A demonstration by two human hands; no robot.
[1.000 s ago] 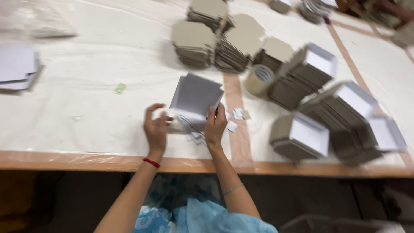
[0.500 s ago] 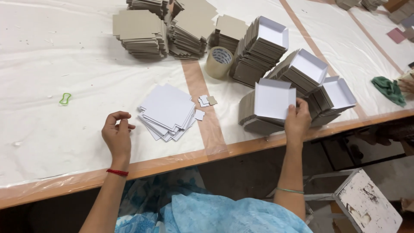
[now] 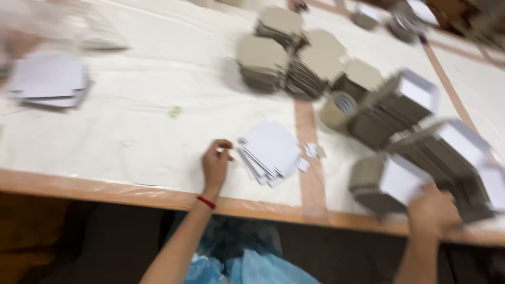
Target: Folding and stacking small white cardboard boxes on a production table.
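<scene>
Two hands at the near edge of the surface (image 3: pixel 131 152), which is covered in pale sheeting with a tan border strip.

Right hand (image 3: pixel 432 211), lower right of the frame: closed on the near stack of grey board pieces (image 3: pixel 386 185), fingers on its white top face; blur hides the exact grip.

Left hand (image 3: pixel 215 164), lower centre: resting on the surface, fingers loosely curled, holding nothing visible; a red band circles the wrist.

Pile of white cards (image 3: pixel 271 152), fanned, just right of the left hand, apart from it. Small white scraps (image 3: pixel 311 151) lie beside the pile on a vertical tan tape line.

Small green item (image 3: pixel 175 111), centre left, alone.

Roll of tan tape (image 3: pixel 339 109), centre right, against further grey board stacks (image 3: pixel 405 108) running down the right side.

Second pile of white cards (image 3: pixel 50 80), upper left.

Flat grey board stacks (image 3: pixel 284 52), upper centre, far side. The whole picture is blurred.
</scene>
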